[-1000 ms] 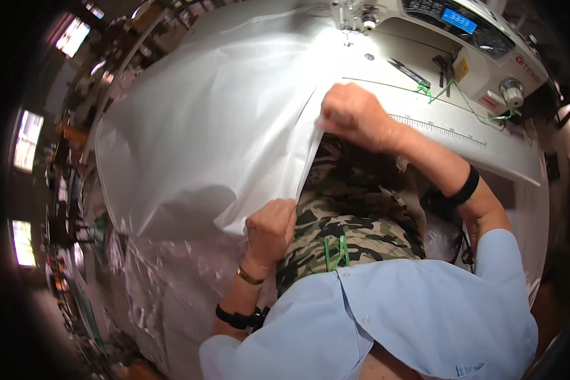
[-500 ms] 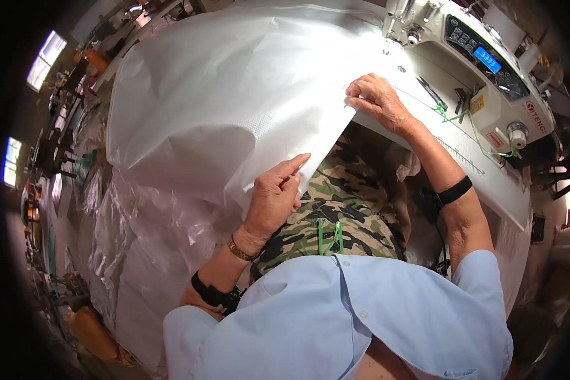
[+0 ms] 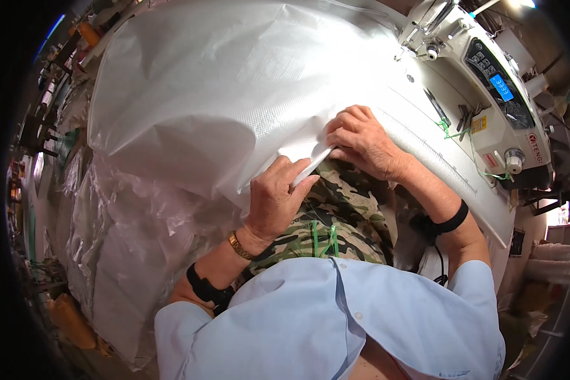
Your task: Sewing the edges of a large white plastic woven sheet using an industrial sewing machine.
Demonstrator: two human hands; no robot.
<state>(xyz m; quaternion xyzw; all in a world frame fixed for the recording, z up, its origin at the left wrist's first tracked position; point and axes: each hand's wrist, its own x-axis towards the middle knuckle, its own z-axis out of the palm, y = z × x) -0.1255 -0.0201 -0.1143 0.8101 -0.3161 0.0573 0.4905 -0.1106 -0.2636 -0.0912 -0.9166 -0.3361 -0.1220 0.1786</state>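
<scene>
At the sewing machine (image 3: pixel 487 95), 2 hands pinch 1 white sheet (image 3: pixel 221 95) at its near edge: left hand (image 3: pixel 275 199) and right hand (image 3: pixel 361 139) both grasping it.

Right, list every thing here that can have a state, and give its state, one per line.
White woven sheet: spread over the table, near edge folded and pinched.
Left hand: closed on the sheet's edge.
Right hand: fingers bent, pressing the fold.
Sewing machine: display lit blue.
Green thread: trailing loose across the machine.
Clear plastic pile: crumpled, heaped at the left.
</scene>
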